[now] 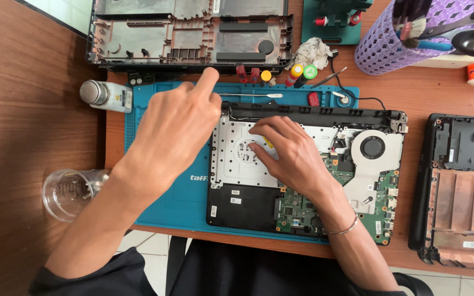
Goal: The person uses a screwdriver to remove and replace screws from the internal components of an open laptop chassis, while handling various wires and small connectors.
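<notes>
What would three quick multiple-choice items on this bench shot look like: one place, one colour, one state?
1. Where does the right hand rest?
A. On the opened laptop
B. On the plastic cup
C. On the purple basket

2. What colour is the work mat under the laptop?
A. Red
B. Blue
C. Yellow

3. How does the left hand stand?
A. Clenched around a bottle
B. Flat on the wooden table
C. Raised above the mat, index finger out, holding nothing

Answers:
1 A: its fingers lie on the grey metal plate inside the laptop.
2 B: the mat shows blue around the laptop's left and top edges.
3 C: the hand hovers with one finger pointing toward the tools at the mat's far edge.
</notes>
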